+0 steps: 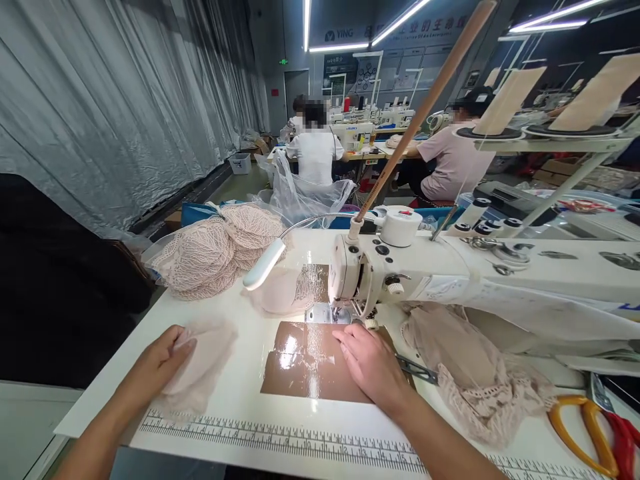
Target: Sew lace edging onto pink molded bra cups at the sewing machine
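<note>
My left hand [157,363] pinches the edge of a pale pink lace cup piece [203,363] lying flat on the white table [240,427]. My right hand [370,363] lies flat, fingers together, on the glossy brown plate [300,363] in front of the needle of the white sewing machine [450,270]. A finished lace piece [287,290] lies behind the needle, under the lamp [263,265].
A stack of pink lace cups [210,250] sits at the table's far left. A heap of beige lace fabric [475,377] lies to the right of my hand, with orange-handled scissors [580,427] beyond it. A ruler strip [280,437] runs along the front edge. Two people sit at machines farther back.
</note>
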The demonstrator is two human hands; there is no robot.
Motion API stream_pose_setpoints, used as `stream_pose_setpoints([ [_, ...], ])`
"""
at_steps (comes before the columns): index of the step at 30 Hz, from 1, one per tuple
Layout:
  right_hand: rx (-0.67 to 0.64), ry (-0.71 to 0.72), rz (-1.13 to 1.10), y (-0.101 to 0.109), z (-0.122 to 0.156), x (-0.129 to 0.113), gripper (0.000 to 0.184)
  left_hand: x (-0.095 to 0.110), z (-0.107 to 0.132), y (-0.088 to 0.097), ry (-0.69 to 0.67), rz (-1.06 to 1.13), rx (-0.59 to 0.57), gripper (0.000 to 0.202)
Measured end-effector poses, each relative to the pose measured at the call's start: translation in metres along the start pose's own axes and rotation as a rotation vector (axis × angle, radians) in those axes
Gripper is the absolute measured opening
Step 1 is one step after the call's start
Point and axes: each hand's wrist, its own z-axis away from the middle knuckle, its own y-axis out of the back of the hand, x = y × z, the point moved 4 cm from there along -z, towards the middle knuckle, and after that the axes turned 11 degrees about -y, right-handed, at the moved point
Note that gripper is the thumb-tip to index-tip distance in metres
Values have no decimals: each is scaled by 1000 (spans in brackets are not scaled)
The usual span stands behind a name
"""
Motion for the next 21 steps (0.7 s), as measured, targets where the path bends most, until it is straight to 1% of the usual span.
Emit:
stream_pose_setpoints([
  [1,10,2,-37,2,0,-1,30,10,8,-11,8,181,-98,38],
  [2,21,3,-80,5,-1,-2,29,24,14,-22,7,329,-209,38],
  [3,31,2,-128,8,-1,-2,28,41,17,-34,-25,441,-327,35],
  [5,45,-12,-218,14,-2,-3,23,80,16,-59,-153,543,-565,31],
  [6,48,-22,-257,17,-2,-3,21,97,12,-72,-216,555,-639,38],
  [7,50,-26,-292,19,-2,-2,22,112,5,-85,-281,543,-688,47],
  [8,45,-20,-322,21,-2,-2,24,125,-3,-98,-335,506,-705,51],
  [10,3,24,-343,22,0,-3,29,141,-22,-122,-426,386,-659,50],
  [12,-70,84,-278,18,2,-4,28,149,-41,-141,-510,268,-584,44],
  [13,-107,104,-217,15,3,-5,26,151,-50,-147,-542,227,-552,40],
  [15,-166,115,-101,10,4,-4,19,149,-65,-154,-564,171,-490,35],
  [17,-188,102,-36,5,4,-3,15,144,-77,-155,-541,135,-431,32],
  [19,-184,93,-19,3,4,-3,16,141,-84,-153,-524,103,-386,32],
  [21,-172,93,-17,3,3,-3,20,143,-86,-153,-528,83,-372,31],
])
